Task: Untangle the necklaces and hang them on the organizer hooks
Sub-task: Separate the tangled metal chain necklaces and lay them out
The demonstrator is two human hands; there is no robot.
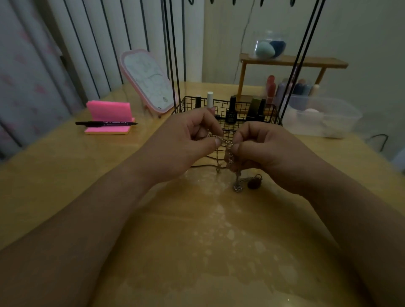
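Note:
A tangle of thin metal necklaces [229,151] hangs between my two hands just above the wooden table [197,230]. My left hand [186,142] pinches a chain at its thumb and forefinger. My right hand [260,146] pinches the knot from the other side, fingers curled. Loose chain ends drop to the table, where a small silver pendant [237,188] and a dark round pendant [254,182] lie. Behind the hands stands the black wire organizer [225,109], its basket base holding small bottles. Its tall rods rise out of view, with hook tips [233,2] barely showing at the top edge.
A pink sticky-note stand [108,114] with a black marker [105,123] sits at the left. A pink-framed mirror [149,81] leans behind it. At right are a clear plastic box [322,116], a wooden shelf [293,61] and cosmetics bottles.

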